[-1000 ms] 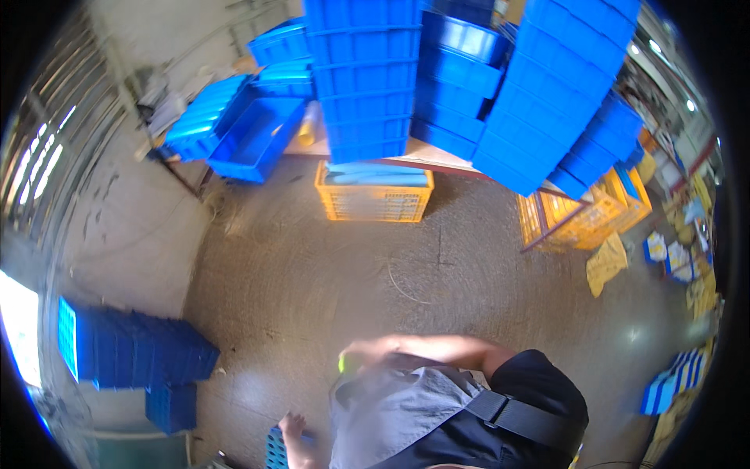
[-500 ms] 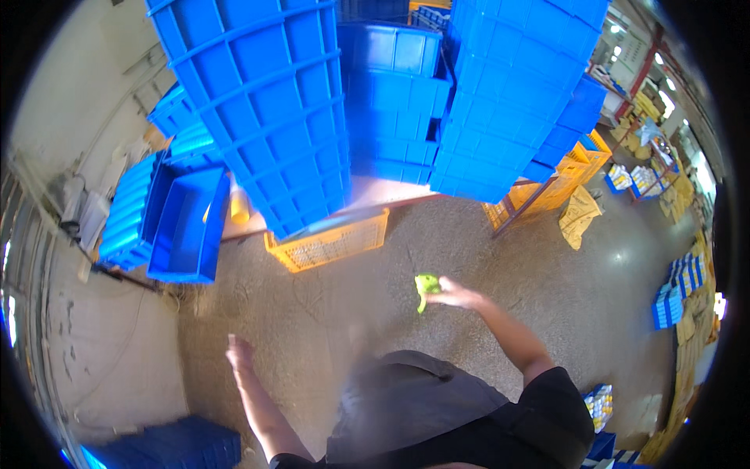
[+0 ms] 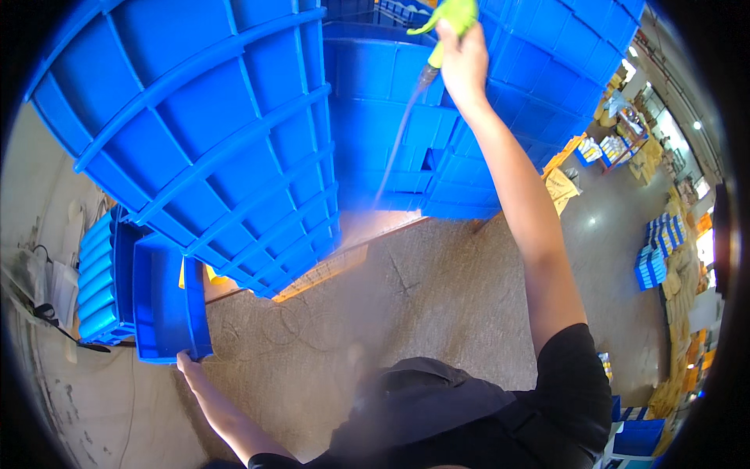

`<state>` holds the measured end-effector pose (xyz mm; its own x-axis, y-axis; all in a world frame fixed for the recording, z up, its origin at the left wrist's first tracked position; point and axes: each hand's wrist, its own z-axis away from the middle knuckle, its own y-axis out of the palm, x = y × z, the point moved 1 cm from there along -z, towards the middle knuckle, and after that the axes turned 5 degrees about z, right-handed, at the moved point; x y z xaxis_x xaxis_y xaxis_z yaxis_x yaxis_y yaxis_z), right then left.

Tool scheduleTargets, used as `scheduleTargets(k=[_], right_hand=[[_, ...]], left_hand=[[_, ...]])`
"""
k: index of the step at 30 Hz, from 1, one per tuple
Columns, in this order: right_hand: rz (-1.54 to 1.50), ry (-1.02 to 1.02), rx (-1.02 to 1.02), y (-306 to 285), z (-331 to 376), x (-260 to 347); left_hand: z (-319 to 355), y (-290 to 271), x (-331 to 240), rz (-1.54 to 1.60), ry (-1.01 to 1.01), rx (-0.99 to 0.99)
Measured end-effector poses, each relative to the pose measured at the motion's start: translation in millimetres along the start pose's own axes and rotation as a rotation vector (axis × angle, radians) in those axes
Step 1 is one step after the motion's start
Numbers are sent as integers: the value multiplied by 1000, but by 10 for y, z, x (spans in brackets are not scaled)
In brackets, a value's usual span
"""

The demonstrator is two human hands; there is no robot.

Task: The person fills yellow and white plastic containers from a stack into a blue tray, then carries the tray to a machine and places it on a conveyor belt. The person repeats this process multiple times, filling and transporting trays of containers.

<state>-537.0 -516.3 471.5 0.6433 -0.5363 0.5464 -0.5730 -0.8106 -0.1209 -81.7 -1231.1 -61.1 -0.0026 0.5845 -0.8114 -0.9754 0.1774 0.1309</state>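
My left hand [image 3: 189,369] is at the lower rim of a tilted open blue crate [image 3: 168,301], its fingers closed around the edge and partly hidden. Raised high in front, my right hand [image 3: 462,66] grips a lime-green handheld tool [image 3: 459,14] by its handle. A thin cord [image 3: 402,129] hangs down from the tool's dark lower end. Behind it stands a stack of blue crates [image 3: 383,70], and another tall ribbed stack [image 3: 234,133] rises to the left.
More stacked blue crates [image 3: 539,86] stand at the right. Beneath the left stack shows a yellow crate [image 3: 324,270] by the pallet edge. A coiled line lies on the concrete floor [image 3: 437,289]. Boxes [image 3: 652,262] and sacks line the far right.
My right hand has risen from over the floor to the crate stacks, still holding the green tool. My left hand has reached the open crate's rim. The stacks now look closer.
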Motion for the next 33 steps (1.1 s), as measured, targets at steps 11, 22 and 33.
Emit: scheduleTargets(k=[11,22,33], right_hand=[[158,-347,436,-1475,1768,-723],[-88,775,1195,-4618,4737,-1585],[-97,1441,406,-6211,4179,-2700]], left_hand=[[3342,-1995,1832,-815,1033,48],[5843,-591,3228,-732,160,133],[8667,3294,4940,-1048,88,943]])
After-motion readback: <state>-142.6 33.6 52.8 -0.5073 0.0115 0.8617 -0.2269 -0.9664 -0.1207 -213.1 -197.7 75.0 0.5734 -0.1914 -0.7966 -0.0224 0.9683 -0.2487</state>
